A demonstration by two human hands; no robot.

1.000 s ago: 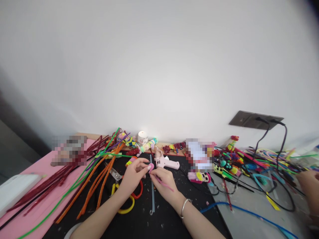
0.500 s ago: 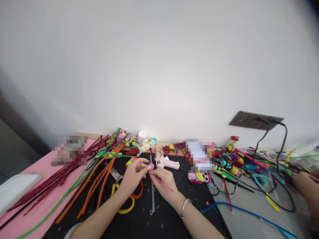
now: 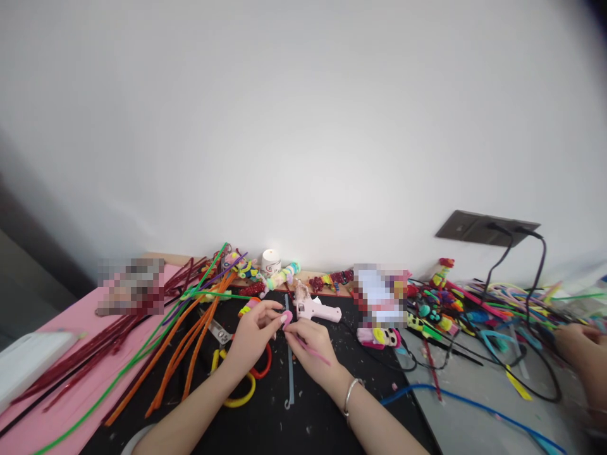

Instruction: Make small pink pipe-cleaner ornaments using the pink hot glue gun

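The view is filled for the most part by a plain white wall (image 3: 303, 139). Below it, the middle of the work surface is covered by a black mat (image 3: 341, 392), flanked by a pink surface (image 3: 97, 309) at the left and a grey one (image 3: 455, 385) at the right, where another person's hand (image 3: 578, 347) is seen at the edge. Two black plugs are held in a dark socket plate (image 3: 465, 227), on which no lettering can be made out. Over the mat, the left hand (image 3: 258, 328) and the right hand (image 3: 310, 341) are brought close together, each closed in a fingertip pinch. Scissors (image 3: 220, 333) with yellow and red handles are partly hidden by the left forearm. Just beyond the hands, a pale pink glue gun (image 3: 321, 311) is laid on its side, with no brand legible. By the wall, dark characters are printed on a white cup (image 3: 271, 264), too small to be read with certainty. Between the two hands a pink fuzzy strip (image 3: 287, 318) is gripped, its end curled at the left fingertips and its tail trailed across the right hand.
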